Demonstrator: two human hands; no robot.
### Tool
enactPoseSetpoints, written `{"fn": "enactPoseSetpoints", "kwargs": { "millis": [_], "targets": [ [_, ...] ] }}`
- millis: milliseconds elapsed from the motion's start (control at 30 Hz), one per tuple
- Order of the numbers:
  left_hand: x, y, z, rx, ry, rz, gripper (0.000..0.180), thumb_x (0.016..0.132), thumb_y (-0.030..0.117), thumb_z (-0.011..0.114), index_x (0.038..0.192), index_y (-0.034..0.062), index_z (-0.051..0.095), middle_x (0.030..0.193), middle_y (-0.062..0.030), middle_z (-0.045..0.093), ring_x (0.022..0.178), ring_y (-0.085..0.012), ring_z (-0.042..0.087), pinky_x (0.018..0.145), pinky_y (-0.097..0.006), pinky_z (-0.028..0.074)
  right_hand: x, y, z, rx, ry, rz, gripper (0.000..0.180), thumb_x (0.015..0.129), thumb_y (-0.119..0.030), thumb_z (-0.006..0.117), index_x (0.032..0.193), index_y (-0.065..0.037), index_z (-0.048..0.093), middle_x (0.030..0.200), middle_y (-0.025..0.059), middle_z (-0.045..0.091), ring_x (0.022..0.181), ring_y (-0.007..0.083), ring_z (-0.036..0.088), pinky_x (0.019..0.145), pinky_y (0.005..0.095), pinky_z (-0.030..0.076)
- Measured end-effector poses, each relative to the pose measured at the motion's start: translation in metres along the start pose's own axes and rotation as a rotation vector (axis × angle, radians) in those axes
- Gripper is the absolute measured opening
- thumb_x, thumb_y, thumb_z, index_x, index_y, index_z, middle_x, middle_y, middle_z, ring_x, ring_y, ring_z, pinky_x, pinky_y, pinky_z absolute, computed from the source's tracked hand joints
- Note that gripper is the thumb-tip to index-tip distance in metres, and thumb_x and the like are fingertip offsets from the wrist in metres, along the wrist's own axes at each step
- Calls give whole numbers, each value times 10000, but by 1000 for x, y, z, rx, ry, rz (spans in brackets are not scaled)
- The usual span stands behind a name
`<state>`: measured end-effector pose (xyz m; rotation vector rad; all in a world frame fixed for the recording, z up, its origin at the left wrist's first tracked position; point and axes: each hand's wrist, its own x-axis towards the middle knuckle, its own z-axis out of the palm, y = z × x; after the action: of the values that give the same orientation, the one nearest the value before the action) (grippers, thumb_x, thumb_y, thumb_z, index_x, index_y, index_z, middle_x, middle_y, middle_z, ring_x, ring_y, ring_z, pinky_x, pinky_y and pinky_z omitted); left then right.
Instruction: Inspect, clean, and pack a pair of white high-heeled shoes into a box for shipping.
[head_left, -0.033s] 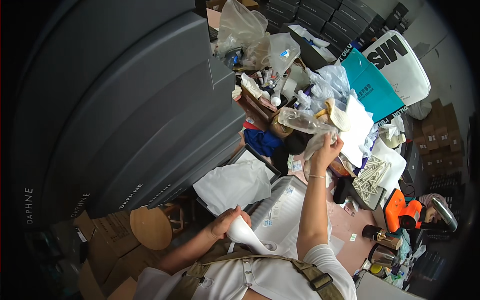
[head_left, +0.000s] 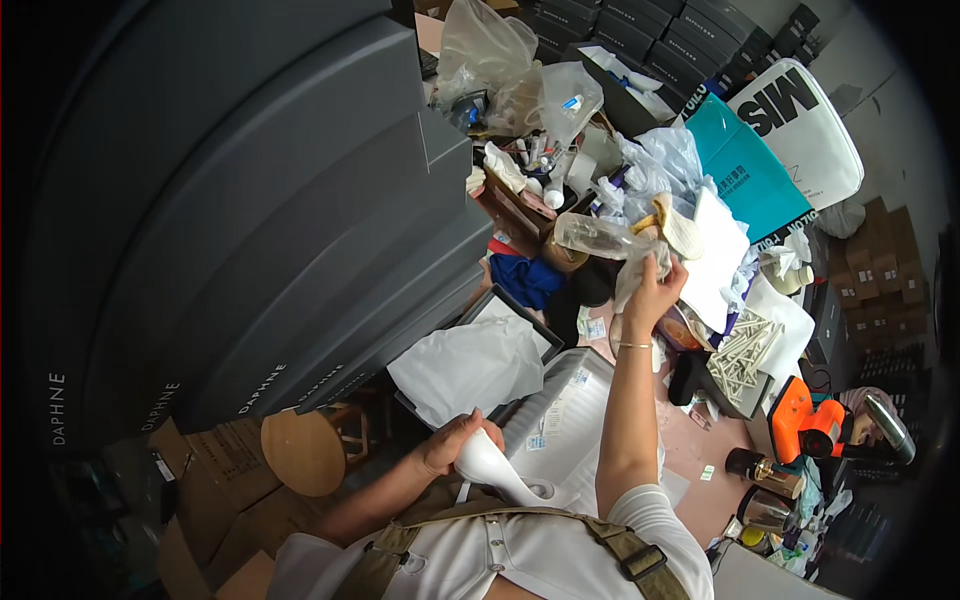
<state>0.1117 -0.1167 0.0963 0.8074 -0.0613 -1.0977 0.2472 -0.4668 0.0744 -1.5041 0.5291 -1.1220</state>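
In my left hand [head_left: 455, 443] is a smooth white shoe [head_left: 490, 468], held close to my body with my fingers wrapped round its rounded end. My right hand [head_left: 655, 297] reaches forward over the cluttered table, thumb and fingers pinched on a pale, crumpled cloth [head_left: 630, 280]. Just beyond those fingertips lies a clear plastic bottle [head_left: 597, 236], with a cream and yellow glove [head_left: 678, 228] to its right. Between my arms sits an open grey box [head_left: 570, 415] with printed labels. An open dark box with white tissue paper [head_left: 470, 365] is farther left.
Tall stacked dark shoeboxes [head_left: 330, 200] wall off the left. A wooden stool [head_left: 303, 452] and cardboard cartons [head_left: 225, 475] stand below. At the right are a tray of pale sticks [head_left: 745, 352], an orange tool [head_left: 805, 425] and a teal box [head_left: 745, 165]. Plastic bags [head_left: 485, 45] heap up behind.
The pale cloth at my right hand has shifted slightly, with the fingers still pinched on it. My left hand keeps hold of the white shoe in the same place.
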Motion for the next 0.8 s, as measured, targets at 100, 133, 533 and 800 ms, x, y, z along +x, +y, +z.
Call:
{"fn": "enactPoseSetpoints", "kwargs": {
  "millis": [100, 133, 533, 800],
  "targets": [
    [-6, 13, 6, 186, -30, 25, 686, 968, 556, 299, 702, 3, 608, 770, -135, 627, 635, -160, 573, 577, -262, 439, -4, -7, 35, -407, -286, -390, 328, 747, -61, 714, 1011, 17, 536, 992, 154, 566, 948, 305, 557, 876, 354, 428],
    [-8, 13, 4, 168, -31, -31, 685, 975, 538, 291, 714, -6, 614, 766, -127, 625, 624, -154, 570, 563, -262, 436, -7, -6, 42, -469, -436, -408, 322, 732, -42, 702, 1003, 1, 533, 1001, 179, 561, 985, 363, 547, 875, 377, 437],
    [-16, 19, 28, 210, -105, 79, 723, 977, 550, 257, 678, -18, 591, 748, -171, 611, 634, -193, 545, 630, -285, 437, -8, -70, -6, -351, -988, 164, 185, 888, -192, 623, 953, -24, 662, 768, 30, 609, 687, 138, 563, 630, 305, 458],
    [1, 18, 46, 298, -256, -82, 752, 990, 532, 198, 689, -30, 596, 751, -164, 604, 702, -198, 551, 680, -280, 426, -163, -237, -162, -59, -1168, 382, 126, 780, -48, 712, 899, -12, 692, 852, 83, 633, 785, 197, 613, 689, 287, 483]
  ]
}}
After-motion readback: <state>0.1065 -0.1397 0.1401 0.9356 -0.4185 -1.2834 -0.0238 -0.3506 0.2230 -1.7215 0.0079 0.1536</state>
